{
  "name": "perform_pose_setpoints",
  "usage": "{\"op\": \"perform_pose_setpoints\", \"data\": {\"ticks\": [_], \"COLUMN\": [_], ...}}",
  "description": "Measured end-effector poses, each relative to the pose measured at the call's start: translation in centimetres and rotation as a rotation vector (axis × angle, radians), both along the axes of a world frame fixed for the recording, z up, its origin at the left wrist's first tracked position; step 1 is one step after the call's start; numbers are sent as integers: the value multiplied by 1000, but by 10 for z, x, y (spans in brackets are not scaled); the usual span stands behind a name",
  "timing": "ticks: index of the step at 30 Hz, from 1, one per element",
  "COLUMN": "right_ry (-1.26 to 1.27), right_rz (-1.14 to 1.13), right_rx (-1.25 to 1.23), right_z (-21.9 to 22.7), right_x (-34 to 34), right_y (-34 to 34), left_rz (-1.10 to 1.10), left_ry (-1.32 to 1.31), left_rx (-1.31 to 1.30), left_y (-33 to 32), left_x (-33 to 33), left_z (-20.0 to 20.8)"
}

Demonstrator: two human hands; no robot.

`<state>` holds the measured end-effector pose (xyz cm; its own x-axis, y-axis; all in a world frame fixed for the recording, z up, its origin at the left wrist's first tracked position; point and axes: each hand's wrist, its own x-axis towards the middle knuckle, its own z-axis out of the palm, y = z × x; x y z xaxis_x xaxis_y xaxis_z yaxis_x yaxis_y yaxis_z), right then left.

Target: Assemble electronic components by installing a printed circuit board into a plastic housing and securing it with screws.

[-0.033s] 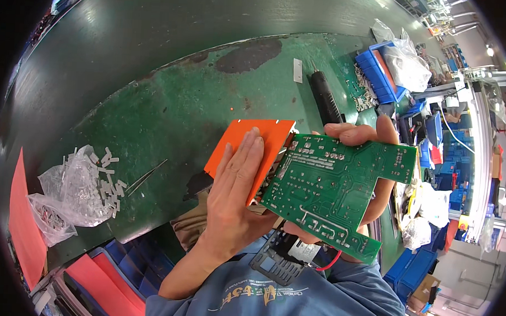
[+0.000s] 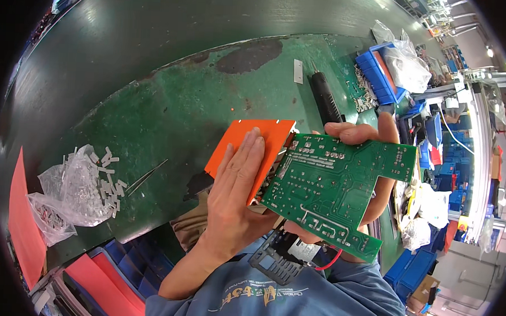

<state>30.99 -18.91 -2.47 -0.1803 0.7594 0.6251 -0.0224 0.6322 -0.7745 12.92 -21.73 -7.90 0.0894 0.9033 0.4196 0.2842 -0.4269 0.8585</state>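
A green circuit board (image 2: 330, 189), solder side up, is held above my lap. My right hand (image 2: 384, 189) grips it from behind, with fingertips over its far edge. An orange board (image 2: 271, 133) adjoins its left side at an angle. Across that orange board lie the long fingers of my left hand (image 2: 235, 185), while its thumb reaches in beneath the joint between the boards. Below the green board appear a grey slotted plastic part (image 2: 274, 263), a metal-coloured piece and a red wire (image 2: 330, 262). The undersides of both boards are hidden.
On the green bench (image 2: 170, 109) lie a black electric screwdriver (image 2: 325, 96), a small pale plate (image 2: 298, 71) and tweezers (image 2: 146, 177). Plastic bags (image 2: 82, 190) with small white parts are at left, near a red sheet (image 2: 25, 221). A blue bin (image 2: 381, 73) stands far right.
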Motion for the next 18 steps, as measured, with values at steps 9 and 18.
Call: {"op": "perform_pose_setpoints", "data": {"ticks": [9, 18], "right_ry": [-72, -68], "right_rz": [-90, -143], "right_rx": [-86, -84], "right_z": [9, 5], "right_x": [-13, -17], "right_y": [-6, -7], "left_rz": [5, -14], "left_ry": [-18, -38], "left_rx": [37, 8], "left_y": [1, 1], "left_x": [-3, -5], "left_z": [-3, -3]}}
